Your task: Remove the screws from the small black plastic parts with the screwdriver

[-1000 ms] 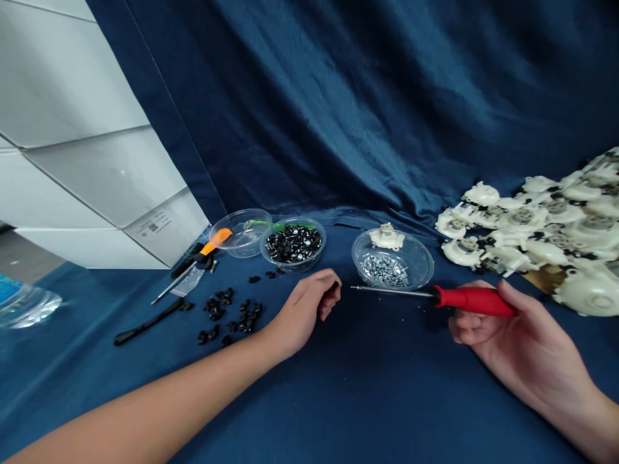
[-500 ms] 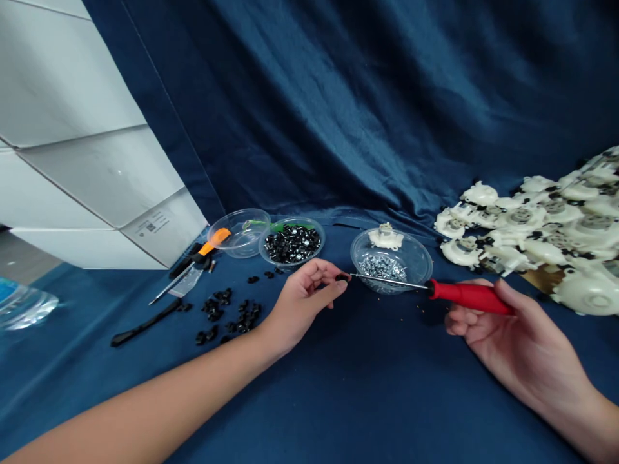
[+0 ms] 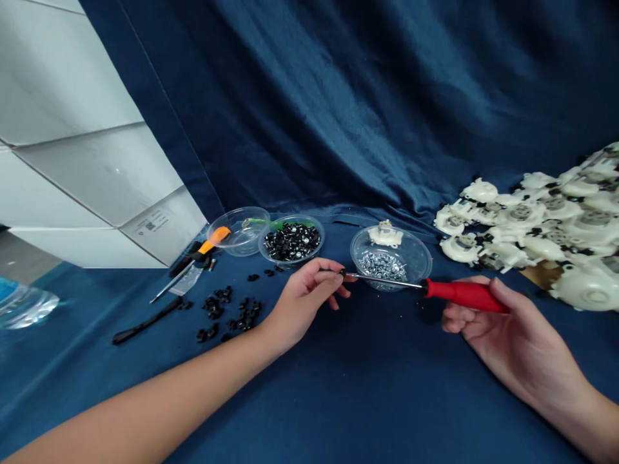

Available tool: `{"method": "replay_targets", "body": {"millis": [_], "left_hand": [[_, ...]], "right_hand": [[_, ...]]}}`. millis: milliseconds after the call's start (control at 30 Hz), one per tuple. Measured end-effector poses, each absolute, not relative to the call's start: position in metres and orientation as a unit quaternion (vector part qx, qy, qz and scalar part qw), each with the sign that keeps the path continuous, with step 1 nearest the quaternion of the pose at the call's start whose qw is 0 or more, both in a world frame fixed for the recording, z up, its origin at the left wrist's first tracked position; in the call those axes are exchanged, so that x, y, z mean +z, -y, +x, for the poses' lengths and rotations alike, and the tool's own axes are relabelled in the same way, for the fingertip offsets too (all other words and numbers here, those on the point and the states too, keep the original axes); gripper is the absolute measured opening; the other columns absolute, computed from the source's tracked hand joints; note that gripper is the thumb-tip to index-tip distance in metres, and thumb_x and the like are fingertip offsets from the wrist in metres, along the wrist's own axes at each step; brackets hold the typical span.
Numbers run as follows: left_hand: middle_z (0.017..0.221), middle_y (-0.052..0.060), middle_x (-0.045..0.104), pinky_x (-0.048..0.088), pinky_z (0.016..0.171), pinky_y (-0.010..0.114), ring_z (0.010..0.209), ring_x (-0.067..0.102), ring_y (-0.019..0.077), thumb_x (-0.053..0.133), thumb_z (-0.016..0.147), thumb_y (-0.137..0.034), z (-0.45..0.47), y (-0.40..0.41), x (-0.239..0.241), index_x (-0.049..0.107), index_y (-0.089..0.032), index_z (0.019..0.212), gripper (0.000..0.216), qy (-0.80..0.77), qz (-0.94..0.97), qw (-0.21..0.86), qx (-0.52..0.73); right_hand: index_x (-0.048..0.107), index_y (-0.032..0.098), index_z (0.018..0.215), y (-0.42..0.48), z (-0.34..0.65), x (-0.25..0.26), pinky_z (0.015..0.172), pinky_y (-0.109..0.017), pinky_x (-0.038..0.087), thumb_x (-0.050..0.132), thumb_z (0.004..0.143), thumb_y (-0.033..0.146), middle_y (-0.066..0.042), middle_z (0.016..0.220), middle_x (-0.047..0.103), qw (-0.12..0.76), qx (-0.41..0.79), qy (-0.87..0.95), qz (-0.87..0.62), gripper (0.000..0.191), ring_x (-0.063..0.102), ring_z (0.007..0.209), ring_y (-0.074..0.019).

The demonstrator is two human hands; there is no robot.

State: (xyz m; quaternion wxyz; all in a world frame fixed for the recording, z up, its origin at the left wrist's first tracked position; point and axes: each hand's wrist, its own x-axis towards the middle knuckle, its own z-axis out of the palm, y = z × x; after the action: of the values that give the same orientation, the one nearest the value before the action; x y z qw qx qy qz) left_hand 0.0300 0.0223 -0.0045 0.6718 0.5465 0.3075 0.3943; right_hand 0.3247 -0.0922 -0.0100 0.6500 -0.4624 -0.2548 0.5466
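My right hand (image 3: pixel 507 335) grips a screwdriver by its red handle (image 3: pixel 464 294), the metal shaft pointing left. Its tip meets a small black part (image 3: pixel 342 273) pinched between the thumb and fingers of my left hand (image 3: pixel 302 303). Both hands hover just above the blue cloth, in front of a clear bowl of silver screws (image 3: pixel 387 265). A white plastic piece (image 3: pixel 385 235) rests on that bowl's far rim.
A clear bowl of black parts (image 3: pixel 291 242) and a clear bowl (image 3: pixel 238 231) with little in it stand at the back. Loose black parts (image 3: pixel 227 312), an orange-handled tool (image 3: pixel 193 261) and a black strip (image 3: pixel 145 322) lie left. White housings (image 3: pixel 541 225) are piled right. A white box (image 3: pixel 87 161) stands far left.
My left hand rose from the cloth with the small black part and moved right to the screwdriver tip. The screwdriver shifted slightly left to meet it.
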Motion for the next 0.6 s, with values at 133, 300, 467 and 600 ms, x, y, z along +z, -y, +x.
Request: {"method": "replay_targets", "body": {"millis": [133,300,467,600], "left_hand": [[0.120,0.013,0.081,0.055,0.070,0.027,0.093,0.073,0.0194,0.074,0.106,-0.032,0.0295,-0.0210,-0.0043,0.070,-0.016,0.127,0.026,-0.307,0.574,0.657,0.380],[0.121,0.012,0.082,0.054,0.071,0.029,0.095,0.073,0.0208,0.072,0.106,-0.033,0.0302,-0.0201,-0.0052,0.075,-0.018,0.126,0.026,-0.323,0.594,0.633,0.377],[0.119,0.011,0.082,0.054,0.071,0.029,0.095,0.073,0.0213,0.073,0.104,-0.034,0.0301,-0.0194,-0.0053,0.076,-0.019,0.122,0.023,-0.333,0.597,0.628,0.373],[0.117,0.011,0.082,0.054,0.071,0.030,0.094,0.073,0.0220,0.073,0.103,-0.035,0.0289,-0.0184,-0.0049,0.077,-0.020,0.121,0.023,-0.345,0.605,0.610,0.379]], "right_hand": [[0.086,0.026,0.102,0.0930,0.3274,-0.0129,0.067,-0.032,0.067,0.077,0.097,0.052,-0.012,0.082,0.086,0.651,0.546,0.256,-0.462,0.028,0.079,0.068,-0.0232],[0.087,0.026,0.103,0.0918,0.3280,-0.0141,0.066,-0.033,0.067,0.078,0.097,0.051,-0.012,0.082,0.086,0.650,0.550,0.261,-0.455,0.027,0.079,0.068,-0.0239],[0.088,0.026,0.102,0.0899,0.3257,-0.0123,0.066,-0.033,0.068,0.078,0.097,0.052,-0.012,0.081,0.086,0.650,0.544,0.268,-0.457,0.028,0.080,0.067,-0.0235],[0.088,0.026,0.100,0.0900,0.3220,-0.0105,0.065,-0.031,0.067,0.077,0.096,0.053,-0.011,0.078,0.085,0.648,0.532,0.274,-0.471,0.029,0.078,0.065,-0.0226]]}}
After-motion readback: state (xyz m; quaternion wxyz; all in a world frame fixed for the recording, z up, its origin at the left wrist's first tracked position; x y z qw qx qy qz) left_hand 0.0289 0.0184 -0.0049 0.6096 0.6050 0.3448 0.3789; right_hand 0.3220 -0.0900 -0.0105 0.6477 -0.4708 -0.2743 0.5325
